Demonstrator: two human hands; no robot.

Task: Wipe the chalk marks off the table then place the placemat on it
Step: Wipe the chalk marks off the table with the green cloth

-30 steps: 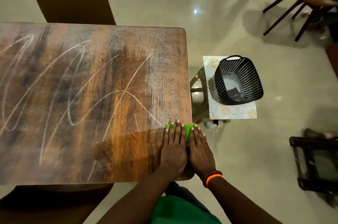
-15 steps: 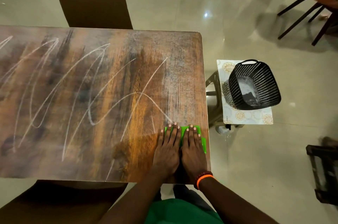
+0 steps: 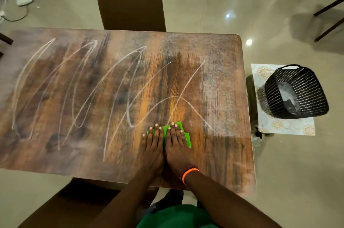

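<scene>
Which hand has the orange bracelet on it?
The right hand has it: an orange band circles its wrist. The left hand, pressed flat beside it on the green cloth, has a bare wrist.

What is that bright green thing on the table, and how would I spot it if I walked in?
Find the long wooden table scrawled with white chalk marks, then follow its near edge toward the right end. There the left hand and right hand press side by side, flat, on a small cloth. It is the only vivid green thing on the brown tabletop.
</scene>
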